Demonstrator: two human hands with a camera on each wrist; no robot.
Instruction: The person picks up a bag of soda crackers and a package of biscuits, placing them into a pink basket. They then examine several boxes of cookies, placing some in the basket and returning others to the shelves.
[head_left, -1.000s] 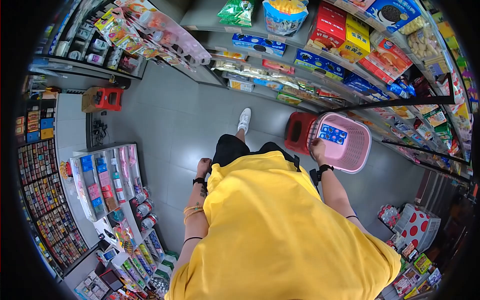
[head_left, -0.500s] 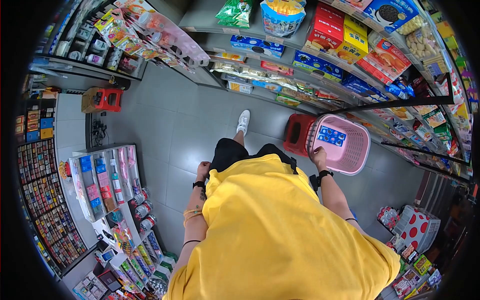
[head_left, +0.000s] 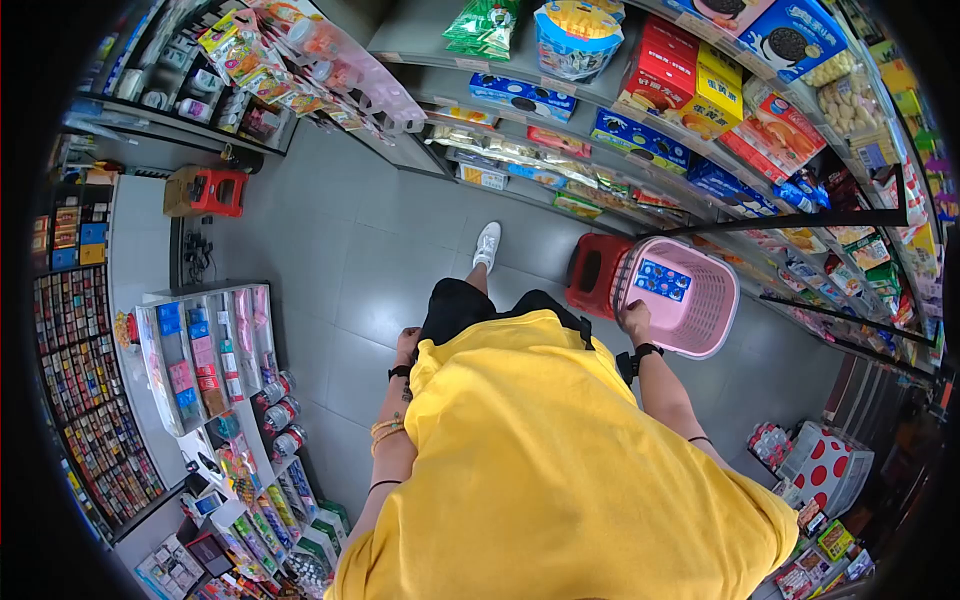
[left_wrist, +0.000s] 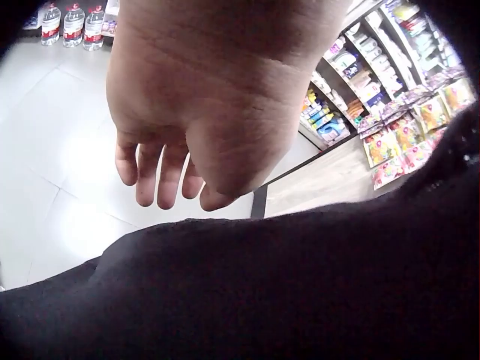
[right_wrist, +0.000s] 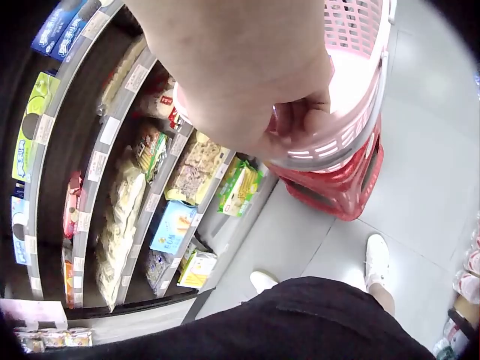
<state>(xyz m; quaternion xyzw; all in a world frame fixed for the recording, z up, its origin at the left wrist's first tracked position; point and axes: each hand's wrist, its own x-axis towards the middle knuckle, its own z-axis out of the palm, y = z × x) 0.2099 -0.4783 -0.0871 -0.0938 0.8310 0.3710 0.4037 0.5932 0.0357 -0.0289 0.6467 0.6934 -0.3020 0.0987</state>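
Note:
A pink plastic basket [head_left: 712, 318] stands on a red stool [head_left: 590, 272] in the head view. In it lies a flat blue printed pack [head_left: 663, 280]. My right hand [head_left: 634, 318] is at the basket's near-left rim. In the right wrist view its fingers [right_wrist: 315, 112] curl over that rim and hold it. My left hand [head_left: 407, 342] hangs beside the black shorts with nothing in it. The left wrist view shows its fingers [left_wrist: 171, 176] loosely bent, well away from any shelf.
Snack shelves [head_left: 590, 95] run along the front and right, with biscuit boxes and bags. A display rack [head_left: 205, 360] stands at the left near several large water bottles [head_left: 280, 415]. Another red stool [head_left: 217, 192] is at the far left. Grey tiled floor [head_left: 350, 250] lies between.
The head view has shifted slightly. My right hand has moved a little toward my body along the basket rim. The left hand stays hanging at my side.

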